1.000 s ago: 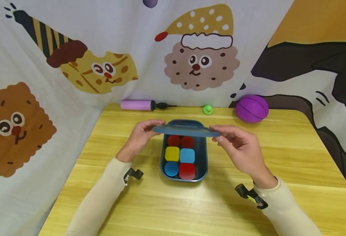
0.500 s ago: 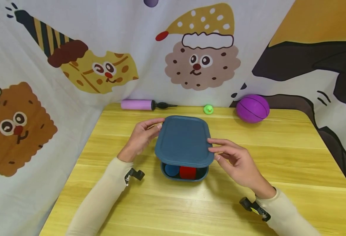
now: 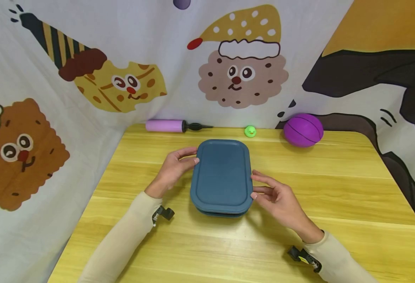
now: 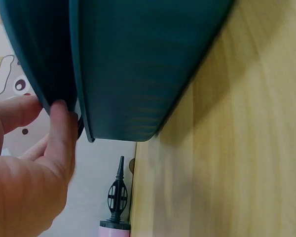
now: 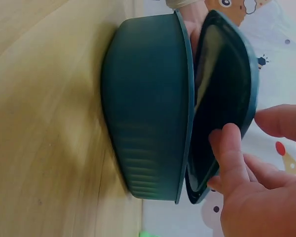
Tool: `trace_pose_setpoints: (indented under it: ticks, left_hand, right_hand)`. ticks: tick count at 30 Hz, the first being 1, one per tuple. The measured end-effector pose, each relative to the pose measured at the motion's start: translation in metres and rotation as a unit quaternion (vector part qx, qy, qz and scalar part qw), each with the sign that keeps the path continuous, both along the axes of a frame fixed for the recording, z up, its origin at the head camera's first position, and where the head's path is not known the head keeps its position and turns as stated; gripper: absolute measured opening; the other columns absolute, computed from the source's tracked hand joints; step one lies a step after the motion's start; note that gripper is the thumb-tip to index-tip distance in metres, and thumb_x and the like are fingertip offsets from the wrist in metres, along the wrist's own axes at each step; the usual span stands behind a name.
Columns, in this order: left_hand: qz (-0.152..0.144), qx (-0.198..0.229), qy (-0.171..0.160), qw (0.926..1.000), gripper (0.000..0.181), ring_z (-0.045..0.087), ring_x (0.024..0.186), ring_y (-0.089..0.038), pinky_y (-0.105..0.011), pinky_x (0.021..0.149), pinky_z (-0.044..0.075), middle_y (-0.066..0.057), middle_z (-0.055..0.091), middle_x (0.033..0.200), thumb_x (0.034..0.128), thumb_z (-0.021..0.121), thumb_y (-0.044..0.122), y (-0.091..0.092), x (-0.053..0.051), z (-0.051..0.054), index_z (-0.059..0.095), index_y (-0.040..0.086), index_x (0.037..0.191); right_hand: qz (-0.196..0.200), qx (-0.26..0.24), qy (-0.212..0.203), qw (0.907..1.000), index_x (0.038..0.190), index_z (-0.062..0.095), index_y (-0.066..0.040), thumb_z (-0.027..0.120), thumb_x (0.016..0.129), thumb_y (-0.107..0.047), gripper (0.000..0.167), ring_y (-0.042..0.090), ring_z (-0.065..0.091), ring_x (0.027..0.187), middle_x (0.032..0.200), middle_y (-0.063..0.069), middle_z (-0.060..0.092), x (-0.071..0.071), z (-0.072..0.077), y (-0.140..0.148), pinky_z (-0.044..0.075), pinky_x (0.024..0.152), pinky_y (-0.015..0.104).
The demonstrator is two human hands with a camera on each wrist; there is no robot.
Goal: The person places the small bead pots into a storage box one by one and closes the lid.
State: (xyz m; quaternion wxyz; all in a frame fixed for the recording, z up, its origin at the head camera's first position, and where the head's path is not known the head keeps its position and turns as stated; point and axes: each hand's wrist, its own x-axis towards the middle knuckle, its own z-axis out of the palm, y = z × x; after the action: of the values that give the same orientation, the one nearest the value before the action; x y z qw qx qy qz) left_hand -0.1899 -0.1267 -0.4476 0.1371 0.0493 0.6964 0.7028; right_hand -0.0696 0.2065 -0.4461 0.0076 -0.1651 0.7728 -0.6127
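A dark blue lid (image 3: 223, 173) hangs just over a dark blue rectangular box (image 5: 145, 103) on the table. In the right wrist view a gap separates the lid from the box rim, narrowing toward the far end. My left hand (image 3: 173, 169) pinches the lid's left edge near its far corner; the left wrist view has the thumb and fingers on that edge. My right hand (image 3: 278, 202) holds the right edge, thumb on one side and fingers on the other. The lid covers the box's contents from the head view.
At the back of the wooden table (image 3: 207, 247) lie a purple hand pump (image 3: 166, 125), a small green duck (image 3: 250, 131) and a purple ball (image 3: 303, 130). A cartoon-printed cloth (image 3: 179, 63) hangs behind.
The lid, earlier tilted up steeply, has swung down to nearly flat over the box. Both hands have come down with it, and the coloured pieces inside have gone out of sight.
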Motion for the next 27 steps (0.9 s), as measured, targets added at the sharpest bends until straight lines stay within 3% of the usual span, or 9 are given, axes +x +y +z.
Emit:
trace_pose_setpoints:
  ticks: [5,10,19,27]
  left_hand:
    - [0.001,-0.047,0.004,0.9989,0.049,0.065,0.131,-0.029,-0.028,0.097,0.059,-0.014,0.062,0.149,0.0986,0.075,0.012,0.002,0.002,-0.003,0.064,0.007,0.146]
    - [0.012,-0.065,0.002,0.9978,0.049,0.063,0.133,-0.029,-0.028,0.097,0.059,-0.012,0.063,0.148,0.0977,0.077,0.012,0.002,0.003,-0.004,0.065,0.009,0.145]
    - [0.036,-0.075,-0.001,0.9966,0.05,0.063,0.131,-0.03,-0.027,0.096,0.06,-0.012,0.065,0.147,0.095,0.08,0.011,0.005,0.003,-0.005,0.067,0.009,0.143]
    - [0.029,-0.087,-0.013,0.9957,0.05,0.068,0.126,-0.028,-0.042,0.1,0.06,-0.011,0.066,0.144,0.0954,0.081,0.015,0.006,0.008,-0.011,0.068,0.014,0.143]
  right_hand:
    - [-0.01,0.017,-0.031,0.9993,0.146,0.057,0.006,0.074,0.096,0.002,0.054,0.02,0.069,0.126,0.155,0.023,0.055,-0.001,-0.001,-0.001,0.061,0.093,0.026]
    - [-0.008,0.015,-0.046,0.9988,0.148,0.055,0.007,0.076,0.094,0.002,0.059,0.039,0.057,0.138,0.154,0.025,0.055,-0.002,-0.003,-0.003,0.06,0.096,0.028]
    - [-0.003,0.033,-0.034,0.9989,0.152,0.051,0.007,0.077,0.094,0.002,0.064,0.038,0.053,0.143,0.158,0.023,0.051,-0.003,-0.007,-0.004,0.058,0.099,0.027]
    - [-0.009,0.086,-0.006,0.9963,0.149,0.055,0.005,0.08,0.094,-0.003,0.062,0.04,0.062,0.134,0.158,0.023,0.051,-0.002,-0.014,-0.003,0.06,0.096,0.032]
